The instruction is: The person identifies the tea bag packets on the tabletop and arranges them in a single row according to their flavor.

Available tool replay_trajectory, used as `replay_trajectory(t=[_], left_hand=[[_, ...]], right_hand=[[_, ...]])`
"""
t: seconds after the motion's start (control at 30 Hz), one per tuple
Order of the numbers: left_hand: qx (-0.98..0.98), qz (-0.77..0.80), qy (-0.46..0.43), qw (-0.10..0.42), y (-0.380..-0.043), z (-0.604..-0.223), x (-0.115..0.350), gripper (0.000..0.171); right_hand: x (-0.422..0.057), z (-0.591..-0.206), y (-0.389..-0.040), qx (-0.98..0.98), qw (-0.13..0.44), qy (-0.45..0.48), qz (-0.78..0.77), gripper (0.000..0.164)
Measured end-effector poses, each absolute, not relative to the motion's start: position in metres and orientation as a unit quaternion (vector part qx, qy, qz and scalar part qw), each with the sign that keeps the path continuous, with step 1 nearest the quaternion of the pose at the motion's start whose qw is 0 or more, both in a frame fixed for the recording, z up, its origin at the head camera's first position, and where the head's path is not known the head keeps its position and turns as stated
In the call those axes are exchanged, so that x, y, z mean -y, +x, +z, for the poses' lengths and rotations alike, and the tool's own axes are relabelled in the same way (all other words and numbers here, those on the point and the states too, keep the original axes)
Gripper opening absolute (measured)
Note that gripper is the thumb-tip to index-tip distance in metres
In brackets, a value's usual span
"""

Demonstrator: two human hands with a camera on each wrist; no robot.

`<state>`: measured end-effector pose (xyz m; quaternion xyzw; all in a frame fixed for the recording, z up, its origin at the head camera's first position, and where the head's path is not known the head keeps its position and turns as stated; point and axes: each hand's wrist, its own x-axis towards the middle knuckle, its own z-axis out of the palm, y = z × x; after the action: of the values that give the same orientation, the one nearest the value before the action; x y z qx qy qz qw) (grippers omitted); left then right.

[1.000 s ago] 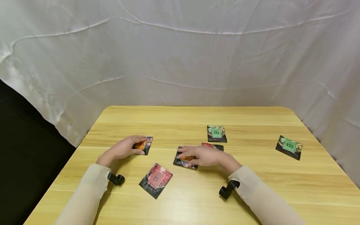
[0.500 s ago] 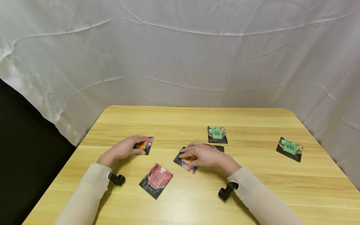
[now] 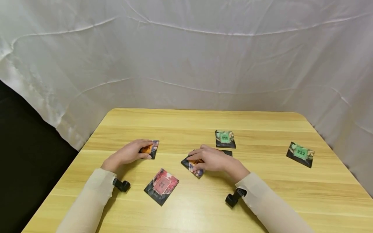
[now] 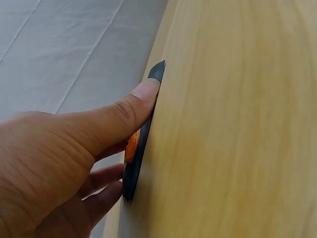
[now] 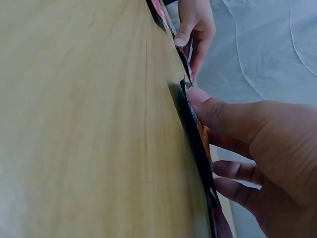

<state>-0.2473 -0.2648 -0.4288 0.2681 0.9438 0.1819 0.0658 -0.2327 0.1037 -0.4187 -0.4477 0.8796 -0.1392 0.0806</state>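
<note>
Curtain (image 3: pixel 186 64) behind table (image 3: pixel 201 210). Left hand (image 3: pixel 129 153) grips left orange packet (image 3: pixel 153 150) on the tabletop, thumb nearer, fingers across, likely steadying it. Right hand (image 3: pixel 214 159) grips right orange packet (image 3: pixel 196 172) likewise, packet skewed, probably for control of its angle. Red packet (image 3: pixel 161 186) lies near-side, untouched. Middle green packet (image 3: pixel 225 139) lies beyond right hand, outer green packet (image 3: pixel 300 153) far right.

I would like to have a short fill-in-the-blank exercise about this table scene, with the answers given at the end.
1. The packet at the left hand has an ____ label.
2. Exactly ____ green-labelled packets are visible on the table.
3. For the person, the pink-labelled packet lies to the ____ of the right hand.

Missing words: orange; two; left.
</note>
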Motion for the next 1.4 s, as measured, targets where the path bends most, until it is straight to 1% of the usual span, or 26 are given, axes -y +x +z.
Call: replay_trajectory(t=[0.23, 0.53, 0.77, 0.87, 1.2, 1.4], left_hand=[[-0.946, 0.177, 0.265, 0.064, -0.246, -0.429, 0.266, 0.07], [-0.945, 0.178, 0.265, 0.066, -0.245, -0.431, 0.266, 0.069], [-0.944, 0.183, 0.268, 0.066, -0.245, -0.43, 0.267, 0.069], [-0.942, 0.187, 0.27, 0.065, -0.245, -0.43, 0.267, 0.069], [-0.942, 0.191, 0.266, 0.066, -0.246, -0.429, 0.266, 0.069], [-0.94, 0.193, 0.274, 0.06, -0.249, -0.428, 0.265, 0.069]], right_hand=[[-0.098, -0.419, -0.237, -0.87, 0.049, -0.472, -0.137, 0.049], [-0.092, -0.423, -0.242, -0.871, 0.056, -0.469, -0.132, 0.048], [-0.083, -0.429, -0.248, -0.875, 0.03, -0.467, -0.12, 0.049], [-0.078, -0.43, -0.251, -0.877, 0.023, -0.466, -0.116, 0.048], [-0.056, -0.429, -0.256, -0.905, 0.007, -0.414, -0.1, 0.047], [-0.043, -0.423, -0.255, -0.926, 0.01, -0.366, -0.09, 0.052]])
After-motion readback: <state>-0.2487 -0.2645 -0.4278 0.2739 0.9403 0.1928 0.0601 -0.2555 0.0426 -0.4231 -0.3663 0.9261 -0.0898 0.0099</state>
